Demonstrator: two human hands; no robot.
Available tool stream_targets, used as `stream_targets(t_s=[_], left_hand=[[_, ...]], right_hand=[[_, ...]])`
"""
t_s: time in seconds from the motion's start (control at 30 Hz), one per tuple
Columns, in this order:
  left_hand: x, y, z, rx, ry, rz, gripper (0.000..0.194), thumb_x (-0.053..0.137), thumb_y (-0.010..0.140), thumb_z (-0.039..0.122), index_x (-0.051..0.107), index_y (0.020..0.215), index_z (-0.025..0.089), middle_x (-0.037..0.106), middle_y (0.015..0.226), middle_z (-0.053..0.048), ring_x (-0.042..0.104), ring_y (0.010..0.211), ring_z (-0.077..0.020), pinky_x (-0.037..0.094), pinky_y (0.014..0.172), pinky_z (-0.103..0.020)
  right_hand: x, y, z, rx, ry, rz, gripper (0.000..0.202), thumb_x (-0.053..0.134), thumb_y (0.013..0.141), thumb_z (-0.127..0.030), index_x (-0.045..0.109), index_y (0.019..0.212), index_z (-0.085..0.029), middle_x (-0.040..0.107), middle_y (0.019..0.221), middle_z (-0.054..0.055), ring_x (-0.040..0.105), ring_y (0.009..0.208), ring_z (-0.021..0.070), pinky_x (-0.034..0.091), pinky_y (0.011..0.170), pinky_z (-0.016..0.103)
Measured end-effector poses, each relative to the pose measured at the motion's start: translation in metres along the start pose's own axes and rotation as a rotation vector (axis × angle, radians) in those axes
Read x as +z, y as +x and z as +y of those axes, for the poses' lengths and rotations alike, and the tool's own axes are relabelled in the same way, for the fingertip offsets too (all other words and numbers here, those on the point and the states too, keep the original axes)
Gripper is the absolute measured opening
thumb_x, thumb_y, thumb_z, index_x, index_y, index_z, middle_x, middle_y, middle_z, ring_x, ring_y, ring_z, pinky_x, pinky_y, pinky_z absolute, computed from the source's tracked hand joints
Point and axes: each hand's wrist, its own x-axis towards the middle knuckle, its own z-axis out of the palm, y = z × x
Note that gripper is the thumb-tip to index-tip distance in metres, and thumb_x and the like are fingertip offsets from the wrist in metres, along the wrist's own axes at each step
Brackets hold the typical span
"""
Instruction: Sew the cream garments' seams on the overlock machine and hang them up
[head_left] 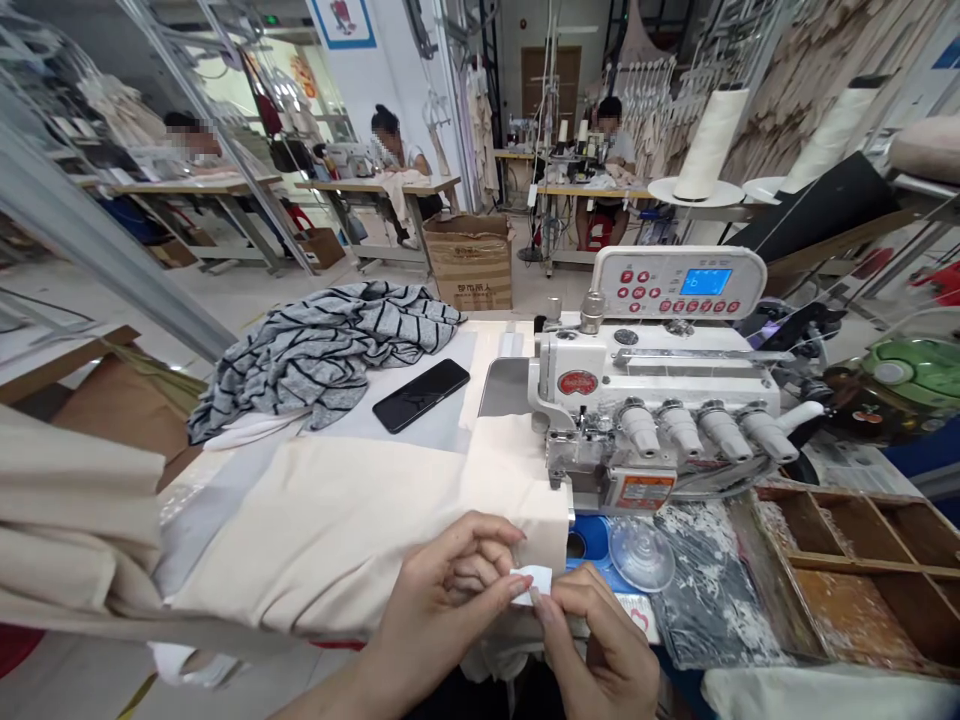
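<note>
- My left hand [442, 590] and right hand [600, 650] meet at the near edge of the bench [225, 500], fingertips pinched shut on a small white label [534, 578], one hand at each end.
- The label sits just off the corner of the cream fabric [337, 530], not yet under the presser foot of the overlock machine [645, 410]; I judge the sewing has yet to begin (no stitching shows on this edge).
- The cream cloth is matte, smooth, lying flat with a folded hem; the label is thin, crisp and rectangular.
- Further back, a crumpled grey striped knit [330, 350] and a glossy black phone [420, 394] rest toward the far edge.
</note>
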Motion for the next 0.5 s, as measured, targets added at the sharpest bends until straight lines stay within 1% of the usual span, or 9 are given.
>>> stream_targets(t_s=[0.07, 0.13, 0.23, 0.3, 0.33, 0.4, 0.43, 0.5], left_hand=[[0.000, 0.013, 0.009, 0.058, 0.091, 0.017, 0.023, 0.072, 0.079, 0.030, 0.062, 0.097, 0.019, 0.069, 0.066, 0.002, 0.063, 0.054, -0.0101, 0.049, 0.050, -0.016], [-0.001, 0.029, 0.020, 0.121, 0.205, 0.010, 0.021, 0.069, 0.080, 0.026, 0.059, 0.097, 0.021, 0.068, 0.067, 0.004, 0.058, 0.053, -0.0085, 0.043, 0.050, -0.016], [-0.002, 0.051, 0.032, 0.122, 0.318, -0.040, 0.020, 0.066, 0.078, 0.021, 0.057, 0.096, 0.023, 0.065, 0.067, 0.007, 0.051, 0.051, -0.0079, 0.038, 0.050, -0.017], [-0.001, 0.060, 0.035, 0.082, 0.343, -0.049, 0.020, 0.064, 0.076, 0.020, 0.055, 0.093, 0.023, 0.064, 0.066, 0.008, 0.049, 0.050, -0.0082, 0.036, 0.050, -0.019], [0.000, 0.063, 0.035, 0.064, 0.349, -0.045, 0.020, 0.064, 0.075, 0.019, 0.055, 0.092, 0.024, 0.064, 0.067, 0.008, 0.050, 0.050, -0.0086, 0.035, 0.050, -0.019], [0.003, 0.065, 0.033, 0.044, 0.355, -0.023, 0.020, 0.064, 0.074, 0.020, 0.054, 0.091, 0.024, 0.065, 0.069, 0.007, 0.053, 0.053, -0.0096, 0.036, 0.053, -0.020], [0.004, 0.066, 0.032, 0.043, 0.358, -0.010, 0.020, 0.064, 0.074, 0.020, 0.053, 0.091, 0.024, 0.066, 0.070, 0.007, 0.054, 0.055, -0.0102, 0.037, 0.054, -0.021], [0.006, 0.066, 0.031, 0.047, 0.363, 0.013, 0.018, 0.063, 0.074, 0.020, 0.053, 0.089, 0.024, 0.065, 0.071, 0.007, 0.058, 0.060, -0.0114, 0.038, 0.056, -0.021]], right_hand=[[0.002, 0.012, 0.000, -0.025, -0.067, 0.067, 0.018, 0.058, 0.095, -0.006, 0.062, 0.083, -0.020, 0.062, 0.070, -0.002, 0.055, 0.062, 0.0113, 0.044, 0.060, 0.023], [0.000, 0.027, 0.002, -0.059, -0.174, 0.102, 0.019, 0.061, 0.094, -0.008, 0.062, 0.079, -0.019, 0.057, 0.065, -0.004, 0.052, 0.057, 0.0099, 0.042, 0.056, 0.022], [-0.007, 0.042, 0.006, -0.108, -0.301, 0.137, 0.015, 0.064, 0.094, -0.009, 0.063, 0.082, -0.018, 0.052, 0.064, -0.005, 0.047, 0.055, 0.0089, 0.040, 0.054, 0.020], [-0.013, 0.044, 0.011, -0.159, -0.343, 0.142, 0.010, 0.064, 0.093, -0.007, 0.064, 0.093, -0.017, 0.056, 0.072, -0.002, 0.052, 0.064, 0.0105, 0.044, 0.060, 0.021], [-0.015, 0.044, 0.013, -0.191, -0.361, 0.126, 0.014, 0.063, 0.092, -0.006, 0.064, 0.102, -0.015, 0.058, 0.080, 0.001, 0.055, 0.071, 0.0121, 0.047, 0.065, 0.022], [-0.018, 0.041, 0.019, -0.257, -0.418, 0.074, 0.030, 0.055, 0.092, -0.001, 0.062, 0.117, -0.014, 0.058, 0.096, 0.007, 0.056, 0.084, 0.0156, 0.049, 0.072, 0.026], [-0.018, 0.039, 0.021, -0.283, -0.464, 0.055, 0.036, 0.051, 0.091, 0.002, 0.062, 0.121, -0.014, 0.057, 0.102, 0.009, 0.055, 0.087, 0.0168, 0.049, 0.073, 0.027], [-0.017, 0.037, 0.024, -0.322, -0.581, 0.044, 0.044, 0.043, 0.088, 0.007, 0.063, 0.119, -0.017, 0.054, 0.107, 0.010, 0.052, 0.087, 0.0172, 0.047, 0.071, 0.028]])
